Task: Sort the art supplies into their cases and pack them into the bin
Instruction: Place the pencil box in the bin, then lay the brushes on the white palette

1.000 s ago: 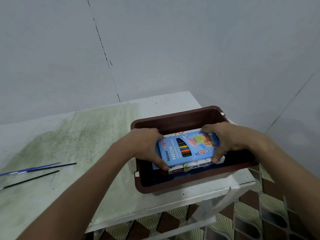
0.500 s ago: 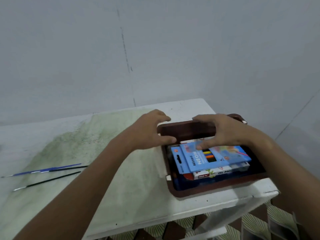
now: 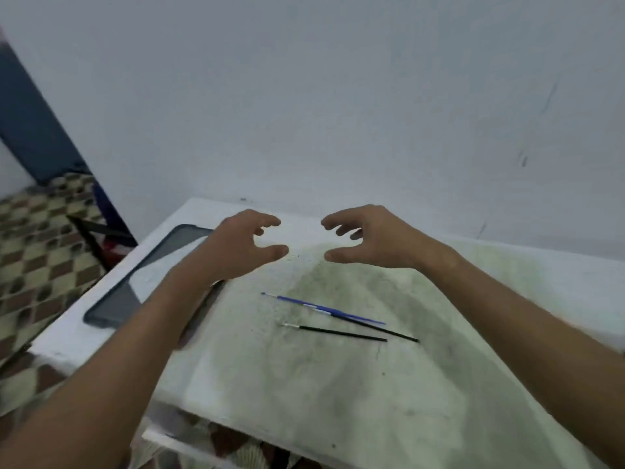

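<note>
Lying at six o'clock of both hands on the stained table (image 3: 338,384), three thin paintbrushes (image 3: 334,316) look light, stiff and apt to roll; pinching them mid-handle, all together, seems best. Their long axes run roughly from ten to four o'clock, bristle tips towards ten. Farther off, the left hand (image 3: 241,245) and right hand (image 3: 367,240) hover with fingers loosely curled and spread, holding nothing. At nine o'clock lies a grey case (image 3: 115,299).

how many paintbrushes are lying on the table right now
3, close together mid-table: a blue brush farthest from the person, a black brush crossing under its right end, another black brush nearest. None looks hidden.
</note>
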A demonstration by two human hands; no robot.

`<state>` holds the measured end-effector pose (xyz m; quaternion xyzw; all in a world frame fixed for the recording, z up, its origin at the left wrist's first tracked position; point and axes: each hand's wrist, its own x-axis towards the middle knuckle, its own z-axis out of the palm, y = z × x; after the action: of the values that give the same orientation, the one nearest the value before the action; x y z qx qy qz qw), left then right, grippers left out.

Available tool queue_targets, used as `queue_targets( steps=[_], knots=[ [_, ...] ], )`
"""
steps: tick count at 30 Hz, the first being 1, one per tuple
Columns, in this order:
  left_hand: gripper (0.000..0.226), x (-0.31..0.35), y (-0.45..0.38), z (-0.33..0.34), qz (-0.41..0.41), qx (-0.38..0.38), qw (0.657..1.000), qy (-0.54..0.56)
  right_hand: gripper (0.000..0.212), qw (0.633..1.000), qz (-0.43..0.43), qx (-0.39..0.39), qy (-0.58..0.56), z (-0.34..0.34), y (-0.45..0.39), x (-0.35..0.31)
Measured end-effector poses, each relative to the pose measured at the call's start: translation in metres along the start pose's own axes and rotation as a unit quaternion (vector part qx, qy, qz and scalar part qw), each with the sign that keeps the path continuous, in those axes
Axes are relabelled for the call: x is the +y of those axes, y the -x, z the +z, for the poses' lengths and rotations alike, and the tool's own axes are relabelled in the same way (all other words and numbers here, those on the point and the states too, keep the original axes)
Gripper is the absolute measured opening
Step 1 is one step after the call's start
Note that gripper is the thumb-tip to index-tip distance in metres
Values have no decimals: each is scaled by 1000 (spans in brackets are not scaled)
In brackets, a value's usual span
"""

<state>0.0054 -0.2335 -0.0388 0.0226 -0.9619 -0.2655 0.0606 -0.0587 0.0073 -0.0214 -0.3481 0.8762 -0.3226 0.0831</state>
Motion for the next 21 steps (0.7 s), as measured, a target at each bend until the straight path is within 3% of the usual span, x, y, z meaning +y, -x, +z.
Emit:
queue_targets(
  steps=[4, 7, 9, 12, 15, 19, 21],
  knots=[
    [57, -102, 17, -41, -129, -2, 988, -88, 58, 998, -11, -41, -40, 83, -77, -24],
    [64, -165, 33, -50, -248, -20, 965, -85, 54, 996, 0, -61, -57, 135, -113, -31],
    [58, -193, 42, -49, -302, -31, 950, -79, 43, 996, 3, -68, -66, 161, -132, -32],
    [37, -214, 47, -41, -357, -12, 933, -48, 47, 995, 23, -67, -69, 190, -159, -30],
    [40, -225, 45, -32, -387, 16, 922, 10, 55, 993, 38, -74, -89, 206, -179, -28],
    [40, -233, 42, -23, -377, 26, 921, 88, 84, 988, 65, -88, -111, 216, -186, -23],
    [41, -233, 42, -20, -367, 47, 921, 120, 76, 977, 77, -73, -185, 214, -185, -17]
  ],
)
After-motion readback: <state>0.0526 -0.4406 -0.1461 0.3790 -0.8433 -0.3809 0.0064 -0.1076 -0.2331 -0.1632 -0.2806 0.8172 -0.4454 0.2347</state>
